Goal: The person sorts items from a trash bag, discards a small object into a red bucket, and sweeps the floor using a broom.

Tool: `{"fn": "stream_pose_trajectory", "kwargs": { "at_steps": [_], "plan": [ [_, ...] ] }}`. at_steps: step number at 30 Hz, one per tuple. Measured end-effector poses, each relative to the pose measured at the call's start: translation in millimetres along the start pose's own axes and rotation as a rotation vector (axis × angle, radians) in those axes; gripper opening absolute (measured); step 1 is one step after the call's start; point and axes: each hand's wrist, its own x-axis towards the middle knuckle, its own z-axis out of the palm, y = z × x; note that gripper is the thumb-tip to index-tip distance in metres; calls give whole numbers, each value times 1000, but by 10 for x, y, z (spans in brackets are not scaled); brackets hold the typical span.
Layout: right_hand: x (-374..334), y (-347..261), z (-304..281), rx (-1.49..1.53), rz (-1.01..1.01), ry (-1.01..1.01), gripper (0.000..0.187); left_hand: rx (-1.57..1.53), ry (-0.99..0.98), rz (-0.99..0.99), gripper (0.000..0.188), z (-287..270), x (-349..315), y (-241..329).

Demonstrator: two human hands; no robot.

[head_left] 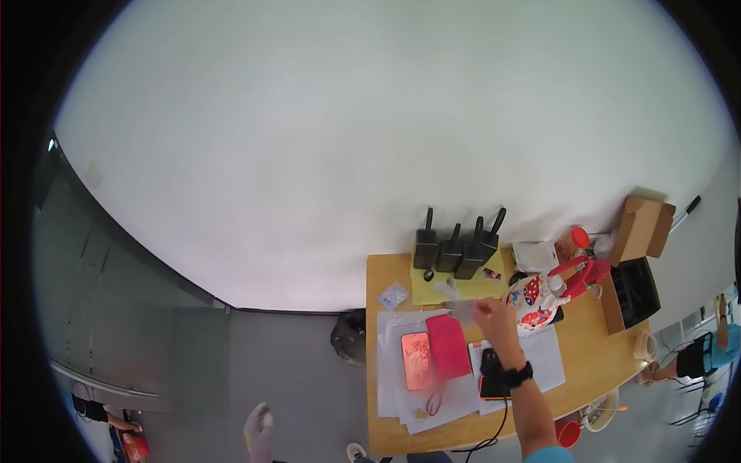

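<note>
My right hand (pixel 498 320) reaches over the table with its fingers pinched on a thin, pale, see-through piece (pixel 463 310), whose exact kind I cannot make out. A black watch sits on that wrist. Just left of the hand lies a pink pouch-like rectangle (pixel 448 347), and beside it a phone with a reddish-orange screen (pixel 417 361). Under my right forearm is a black device (pixel 492 370) with a cable. My left hand (pixel 258 428), pale and perhaps gloved, hangs over the floor away from the table, fingers loosely curved and holding nothing visible.
Several black handled holders (pixel 469 262) stand on a yellow sheet (pixel 424 292) by the wall. A patterned bag with red handles (pixel 532 301), a red-lidded jar (pixel 575 241) and an opened cardboard box (pixel 633 297) fill the right. Beneath are a red bucket (pixel 568 434) and a black bag (pixel 349 337).
</note>
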Motion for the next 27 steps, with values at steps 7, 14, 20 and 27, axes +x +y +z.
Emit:
{"fn": "stream_pose_trajectory", "kwargs": {
  "at_steps": [7, 14, 20, 27],
  "plan": [
    [-1540, -1015, 1088, 672, 200, -381, 18, 13, -329, 641, 30, 511, -491, 973],
    [-3107, -1756, 2244, 375, -127, -183, 32, -413, -286, 231, 15, 375, -495, -302],
    [-3191, -1692, 2351, 217, 71, -756, 28, -672, -595, -10, 9, -28, -661, -728],
    [-3335, -1707, 2731, 1526, 813, -23, 29, -376, -629, 315, 11, -186, -732, -726]
  ]
}}
